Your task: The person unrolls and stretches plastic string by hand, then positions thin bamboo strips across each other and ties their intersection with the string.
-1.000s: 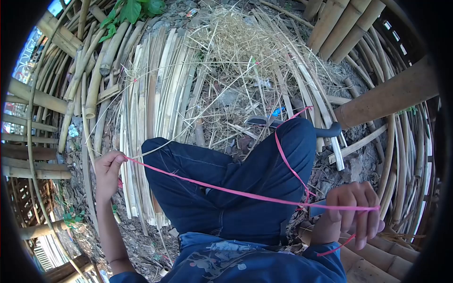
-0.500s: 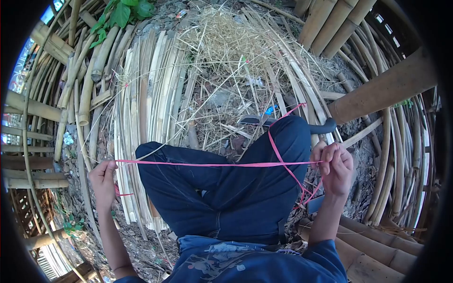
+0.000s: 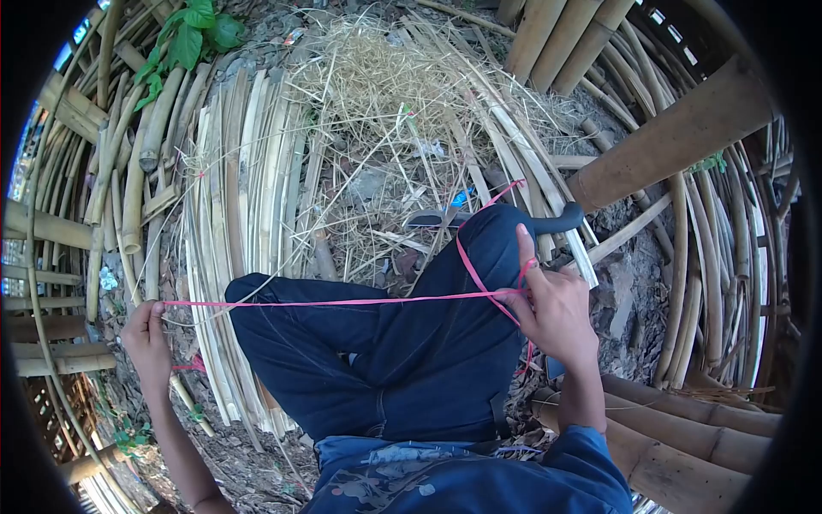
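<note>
A pink plastic string (image 3: 368,301) runs nearly straight across my lap, taut between my two hands. At its left end, my left hand (image 3: 147,343) pinches it between thumb and fingers, and a short pink tail hangs below. My right hand (image 3: 556,317) grips the other end near my right knee. Its index finger points forward with string looped round it, and the thumb presses against the string. More of the string drapes over my right knee. Beyond that knee lies a tool with a dark curved handle (image 3: 561,221) and a dark blade (image 3: 430,220), partly hidden by my leg.
Split bamboo strips (image 3: 248,180) lie in a row ahead on the left, with others on the right. Straw shavings (image 3: 368,81) are heaped at the far middle. A thick bamboo pole (image 3: 676,133) slants in from the right. Bamboo poles (image 3: 685,428) lie beside me.
My right hand has turned over and moved left, its index finger now stretched out with string round it. My left hand still pinches the string. The whole view has shifted slightly.
</note>
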Motion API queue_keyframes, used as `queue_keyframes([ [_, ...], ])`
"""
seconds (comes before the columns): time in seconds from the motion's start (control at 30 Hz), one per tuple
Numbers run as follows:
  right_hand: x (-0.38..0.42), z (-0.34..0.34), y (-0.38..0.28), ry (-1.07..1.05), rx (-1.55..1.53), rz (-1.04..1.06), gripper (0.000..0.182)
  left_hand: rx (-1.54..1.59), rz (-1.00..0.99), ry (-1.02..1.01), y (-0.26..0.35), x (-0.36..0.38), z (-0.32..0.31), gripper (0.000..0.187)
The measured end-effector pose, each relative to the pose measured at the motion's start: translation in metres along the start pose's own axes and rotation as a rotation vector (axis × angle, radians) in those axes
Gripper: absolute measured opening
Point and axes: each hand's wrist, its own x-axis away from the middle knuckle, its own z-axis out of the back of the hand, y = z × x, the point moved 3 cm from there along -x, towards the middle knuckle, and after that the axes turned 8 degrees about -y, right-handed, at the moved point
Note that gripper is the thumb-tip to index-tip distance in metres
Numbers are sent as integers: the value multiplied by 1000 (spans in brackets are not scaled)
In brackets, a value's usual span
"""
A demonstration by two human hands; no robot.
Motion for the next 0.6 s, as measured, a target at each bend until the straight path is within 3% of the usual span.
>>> queue_keyframes([
  [0.07,-2,2,-4,-122,9,-47,58,-12,1,1,2,-1,2,24],
  [0.2,6,0,17,-119,11,41,46,-41,46,41,-23,-9,17,26],
  [0.27,14,-4,34,-341,-406,261,33,-33,223,-2,-32,-15,33,29],
  [0.3,12,-1,36,-342,-407,269,33,-36,228,3,-43,-18,36,29],
  [0.37,15,20,21,-382,-1089,843,32,12,117,-51,-62,-21,31,30],
  [0.4,14,24,16,-386,-1092,853,32,18,58,-24,-63,-21,24,30],
  [0.47,19,40,6,-68,-1349,949,31,36,96,-55,-55,-19,16,30],
  [0.5,27,46,0,-72,-1350,955,31,61,129,-92,-51,-18,12,30],
  [0.57,35,50,9,307,-684,44,24,39,186,-120,-55,-16,8,30],
  [0.6,31,50,13,353,-292,-60,20,66,156,-124,-62,-14,6,30],
])
